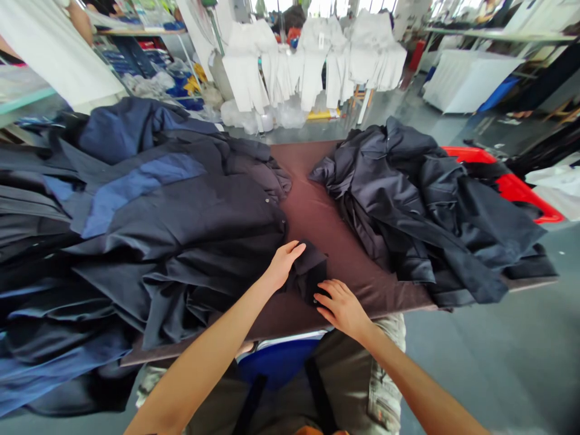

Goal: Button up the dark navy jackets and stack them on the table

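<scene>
Near the front edge of the table, a dark navy sleeve cuff (312, 266) is raised a little from the brown cloth. My left hand (284, 263) is closed on its upper edge, thumb on top of the fabric. At the cuff's lower right edge my right hand (342, 305) has its fingers bent around the fabric, close to a small button. The sleeve runs left into a dark navy jacket (217, 211), spread out with small snaps along its edge. More dark and blue garments (131, 130) lie heaped beneath and behind it.
A brown cloth-covered table (303, 205) is before me. To its right lies another pile of dark jackets (399, 181), beside a red plastic bin (528, 193). White garments (303, 54) hang at the back. A white bin (469, 81) stands on the grey floor at far right.
</scene>
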The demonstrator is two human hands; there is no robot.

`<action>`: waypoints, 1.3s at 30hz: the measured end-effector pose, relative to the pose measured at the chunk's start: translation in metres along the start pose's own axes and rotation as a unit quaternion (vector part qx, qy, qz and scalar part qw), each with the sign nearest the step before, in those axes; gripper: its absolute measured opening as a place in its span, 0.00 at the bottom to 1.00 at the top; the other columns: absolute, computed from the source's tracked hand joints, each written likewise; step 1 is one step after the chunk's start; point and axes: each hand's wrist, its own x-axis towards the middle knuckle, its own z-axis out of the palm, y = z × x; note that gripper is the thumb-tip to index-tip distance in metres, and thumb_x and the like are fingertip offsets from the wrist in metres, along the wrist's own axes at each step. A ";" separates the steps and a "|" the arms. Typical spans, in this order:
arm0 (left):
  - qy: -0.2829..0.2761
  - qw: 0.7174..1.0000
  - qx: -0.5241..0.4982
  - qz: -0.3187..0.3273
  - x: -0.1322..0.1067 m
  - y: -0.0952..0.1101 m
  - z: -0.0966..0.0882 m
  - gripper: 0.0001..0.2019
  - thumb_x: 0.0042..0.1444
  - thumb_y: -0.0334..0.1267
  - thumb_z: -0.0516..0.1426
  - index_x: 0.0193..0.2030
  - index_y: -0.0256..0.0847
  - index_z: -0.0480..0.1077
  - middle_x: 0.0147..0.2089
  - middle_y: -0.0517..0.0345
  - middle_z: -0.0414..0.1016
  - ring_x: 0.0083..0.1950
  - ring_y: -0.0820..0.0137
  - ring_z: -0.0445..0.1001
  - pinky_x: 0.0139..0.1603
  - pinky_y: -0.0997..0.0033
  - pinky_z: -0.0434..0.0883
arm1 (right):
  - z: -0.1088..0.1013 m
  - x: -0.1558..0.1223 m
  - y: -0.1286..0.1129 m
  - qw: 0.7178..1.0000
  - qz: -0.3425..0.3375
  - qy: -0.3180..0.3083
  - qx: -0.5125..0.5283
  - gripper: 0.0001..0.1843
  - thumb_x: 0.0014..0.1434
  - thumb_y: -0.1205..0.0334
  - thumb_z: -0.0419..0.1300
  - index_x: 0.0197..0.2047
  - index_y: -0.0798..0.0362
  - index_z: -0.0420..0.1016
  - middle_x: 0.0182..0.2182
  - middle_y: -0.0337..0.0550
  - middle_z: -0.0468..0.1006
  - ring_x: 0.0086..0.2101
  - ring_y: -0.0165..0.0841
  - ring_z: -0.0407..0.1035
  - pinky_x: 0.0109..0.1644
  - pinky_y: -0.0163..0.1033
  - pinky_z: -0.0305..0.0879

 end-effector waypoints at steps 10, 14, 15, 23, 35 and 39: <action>-0.113 0.962 0.208 0.135 0.005 0.081 0.018 0.13 0.53 0.45 0.65 0.35 0.36 0.76 0.35 0.57 0.74 0.37 0.68 0.69 0.40 0.71 0.64 | 0.011 0.042 0.006 0.993 0.086 0.036 -0.069 0.27 0.64 0.64 0.60 0.65 0.57 0.67 0.54 0.59 0.73 0.53 0.48 0.67 0.56 0.53 0.68; -0.140 0.972 0.171 0.078 0.002 0.078 0.029 0.14 0.51 0.46 0.66 0.32 0.36 0.74 0.31 0.59 0.72 0.32 0.71 0.67 0.34 0.73 0.62 | 0.018 0.063 0.018 0.986 0.106 0.056 -0.119 0.17 0.62 0.64 0.63 0.55 0.54 0.75 0.47 0.57 0.75 0.48 0.48 0.68 0.52 0.53 0.68; -0.132 0.980 0.140 0.055 0.003 0.074 0.030 0.14 0.50 0.46 0.66 0.33 0.36 0.74 0.31 0.60 0.71 0.31 0.72 0.67 0.33 0.74 0.62 | 0.019 0.067 0.020 0.987 0.087 0.066 -0.116 0.11 0.63 0.65 0.62 0.49 0.53 0.77 0.45 0.54 0.76 0.47 0.46 0.68 0.52 0.52 0.68; 0.159 0.965 0.131 0.159 0.022 0.064 -0.001 0.14 0.51 0.48 0.65 0.35 0.38 0.74 0.33 0.57 0.75 0.35 0.69 0.72 0.40 0.69 0.70 | -0.016 0.050 -0.010 0.959 -0.016 0.263 0.104 0.10 0.60 0.74 0.54 0.41 0.50 0.67 0.47 0.48 0.78 0.51 0.39 0.70 0.60 0.54 0.67; -0.309 0.649 0.626 0.302 -0.017 -0.023 0.032 0.14 0.69 0.32 0.50 0.58 0.38 0.69 0.52 0.50 0.75 0.52 0.63 0.73 0.54 0.63 0.67 | -0.015 0.000 -0.010 0.909 0.273 0.241 0.202 0.09 0.71 0.61 0.51 0.42 0.51 0.71 0.30 0.39 0.78 0.28 0.31 0.73 0.32 0.33 0.71; -0.253 0.707 0.624 0.217 -0.031 -0.036 0.023 0.20 0.62 0.44 0.61 0.56 0.37 0.67 0.55 0.47 0.74 0.55 0.57 0.72 0.56 0.57 0.67 | -0.001 -0.026 -0.019 0.918 0.261 0.238 0.181 0.08 0.70 0.63 0.53 0.43 0.51 0.73 0.36 0.43 0.80 0.37 0.34 0.77 0.40 0.36 0.74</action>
